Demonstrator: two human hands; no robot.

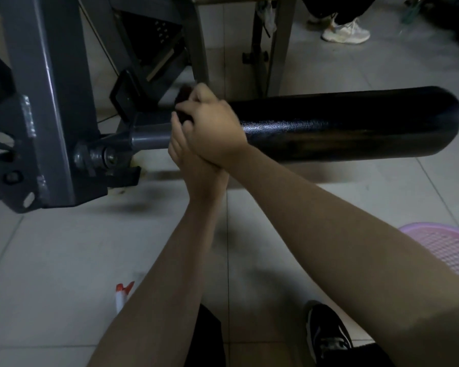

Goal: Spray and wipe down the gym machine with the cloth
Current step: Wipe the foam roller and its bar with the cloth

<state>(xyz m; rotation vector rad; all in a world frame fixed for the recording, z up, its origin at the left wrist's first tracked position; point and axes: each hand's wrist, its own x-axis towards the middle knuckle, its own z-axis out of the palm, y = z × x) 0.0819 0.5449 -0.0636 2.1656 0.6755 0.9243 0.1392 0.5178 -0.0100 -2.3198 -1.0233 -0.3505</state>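
Note:
The gym machine's black padded roller [350, 125] juts out to the right from a grey steel axle [150, 137] and frame [51, 83]. Both my hands meet at the roller's left end. My right hand [212, 125] lies on top, fingers curled round a dark cloth [183, 95] bunched against the pad's end. My left hand [182, 149] comes up from below with fingers fairly straight against that same end, and my right hand partly covers it. A spray bottle's red and white nozzle [123, 294] shows on the floor beside my left forearm.
The floor [51, 260] is light tile. A pink mesh basket [451, 247] sits at the right edge. My black shoe [326, 332] is at the bottom. Table legs [265, 43] and another person's white shoe [346, 33] are at the back.

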